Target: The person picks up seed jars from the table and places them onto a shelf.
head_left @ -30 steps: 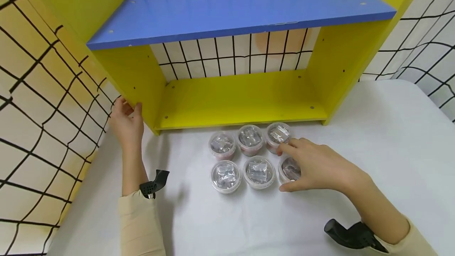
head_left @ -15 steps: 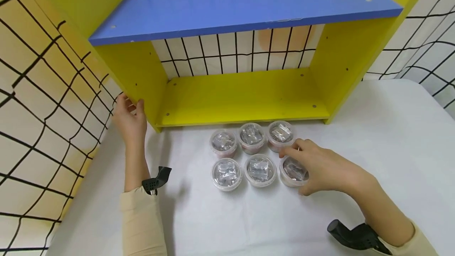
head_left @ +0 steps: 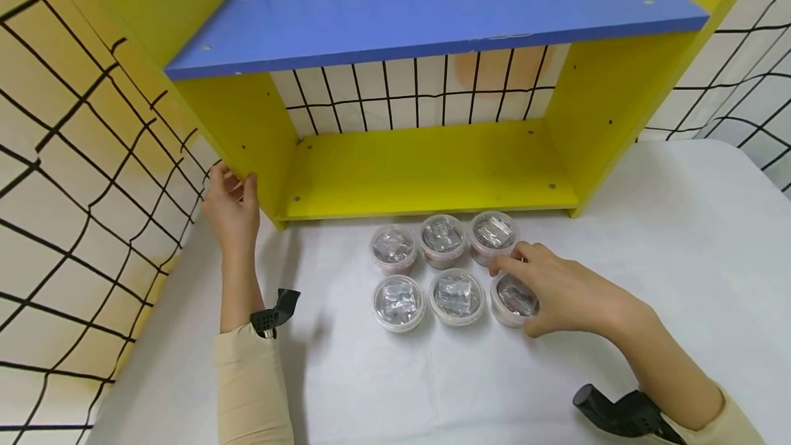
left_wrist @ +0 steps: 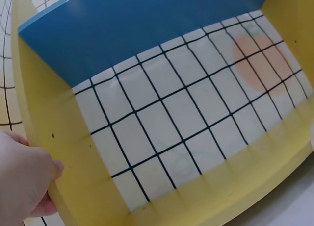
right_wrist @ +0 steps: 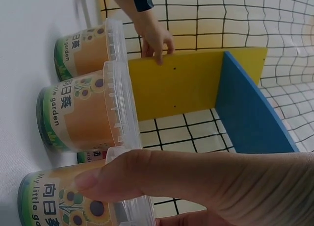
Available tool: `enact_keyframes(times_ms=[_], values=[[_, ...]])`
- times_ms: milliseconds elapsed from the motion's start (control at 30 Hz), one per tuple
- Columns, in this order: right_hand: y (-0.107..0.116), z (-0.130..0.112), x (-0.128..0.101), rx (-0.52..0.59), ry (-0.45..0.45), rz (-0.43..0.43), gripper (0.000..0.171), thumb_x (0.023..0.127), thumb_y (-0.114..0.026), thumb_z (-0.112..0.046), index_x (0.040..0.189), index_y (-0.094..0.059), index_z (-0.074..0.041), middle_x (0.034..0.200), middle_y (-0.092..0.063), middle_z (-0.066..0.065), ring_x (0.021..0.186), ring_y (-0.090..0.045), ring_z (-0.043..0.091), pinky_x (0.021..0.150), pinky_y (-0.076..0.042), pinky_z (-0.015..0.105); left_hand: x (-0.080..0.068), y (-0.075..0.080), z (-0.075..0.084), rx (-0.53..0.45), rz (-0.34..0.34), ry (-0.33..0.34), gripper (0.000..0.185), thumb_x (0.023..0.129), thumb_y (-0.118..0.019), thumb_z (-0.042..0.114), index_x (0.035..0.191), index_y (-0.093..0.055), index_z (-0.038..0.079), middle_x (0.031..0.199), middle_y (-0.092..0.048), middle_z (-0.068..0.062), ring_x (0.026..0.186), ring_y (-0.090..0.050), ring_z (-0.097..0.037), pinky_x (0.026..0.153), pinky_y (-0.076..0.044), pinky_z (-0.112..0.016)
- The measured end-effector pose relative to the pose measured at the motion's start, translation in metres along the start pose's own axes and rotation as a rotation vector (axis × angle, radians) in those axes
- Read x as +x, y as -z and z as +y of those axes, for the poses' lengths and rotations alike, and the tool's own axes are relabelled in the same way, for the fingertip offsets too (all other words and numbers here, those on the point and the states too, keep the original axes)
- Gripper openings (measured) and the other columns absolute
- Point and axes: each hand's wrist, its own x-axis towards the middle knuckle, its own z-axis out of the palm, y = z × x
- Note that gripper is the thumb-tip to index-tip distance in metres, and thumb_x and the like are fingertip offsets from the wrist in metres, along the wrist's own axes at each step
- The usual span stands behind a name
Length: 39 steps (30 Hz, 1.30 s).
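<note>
seen from the head camera, six small lidded cups stand in two rows of three on the white table (head_left: 649, 225), just in front of the yellow shelf unit (head_left: 420, 170). the right hand (head_left: 559, 290) curls its fingers and thumb round the cup (head_left: 514, 299) at the right end of the row farther from the shelf unit, which sits on the table. the left hand (head_left: 233, 208) holds the front edge of the shelf unit's left side panel, well apart from the cups. a blue board (head_left: 432, 9) tops the shelf unit's open compartment, and black wire grid shows behind. at the left wrist, the fingers (left_wrist: 24, 179) wrap the yellow panel's edge, with the grid and blue board beyond. at the right wrist, a thumb (right_wrist: 122, 174) presses on the clear lid of the held cup (right_wrist: 59, 206), and two more cups (right_wrist: 81, 118) with flower labels line up beside it toward the shelf unit's left panel.
</note>
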Motion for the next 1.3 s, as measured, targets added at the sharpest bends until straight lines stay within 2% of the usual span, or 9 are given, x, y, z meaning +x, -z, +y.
enact_keyframes(times_ms=[233,633,800,967,1300], values=[[-0.001,0.0,0.0,0.011,0.0,0.01,0.066,0.056,-0.081,-0.015,0.117,-0.057,-0.02,0.106,-0.05,0.003,0.093,-0.048,0.021,0.075,-0.049,0.039,0.001,0.0,-0.007,-0.14,-0.005,0.008,0.028,0.088,-0.062,0.017,0.113,-0.056,0.004,0.112,-0.065,-0.009,0.096,-0.066,-0.02,0.082,-0.053,-0.025],[0.008,0.004,-0.004,0.036,-0.022,0.002,0.066,0.059,-0.083,-0.025,0.119,-0.056,-0.022,0.108,-0.051,0.004,0.09,-0.051,0.019,0.073,-0.05,0.04,0.001,0.0,-0.009,-0.123,0.005,0.014,0.028,0.088,-0.063,0.018,0.111,-0.057,0.005,0.111,-0.064,-0.006,0.091,-0.066,-0.017,0.079,-0.053,-0.023],[0.012,0.005,-0.007,0.031,0.0,0.032,0.063,0.061,-0.082,-0.027,0.118,-0.057,-0.022,0.104,-0.051,-0.001,0.088,-0.051,0.014,0.073,-0.049,0.036,0.002,0.0,-0.009,-0.159,0.007,0.009,0.027,0.087,-0.063,0.016,0.111,-0.057,0.003,0.115,-0.059,-0.004,0.096,-0.065,-0.018,0.081,-0.053,-0.024],[0.013,0.006,-0.007,0.021,0.023,0.051,0.061,0.061,-0.081,-0.027,0.118,-0.058,-0.022,0.1,-0.051,-0.004,0.083,-0.05,0.011,0.071,-0.047,0.031,0.002,0.0,-0.007,-0.159,0.002,0.034,0.028,0.087,-0.064,0.017,0.111,-0.057,0.005,0.117,-0.059,-0.003,0.097,-0.065,-0.018,0.082,-0.053,-0.026],[0.015,0.0,-0.01,0.02,0.038,0.035,0.06,0.064,-0.08,-0.033,0.119,-0.057,-0.025,0.102,-0.052,-0.003,0.081,-0.049,0.01,0.07,-0.047,0.03,0.002,0.001,-0.008,-0.15,-0.002,0.041,0.029,0.087,-0.064,0.017,0.113,-0.058,0.006,0.117,-0.06,-0.003,0.095,-0.065,-0.018,0.082,-0.053,-0.025]])
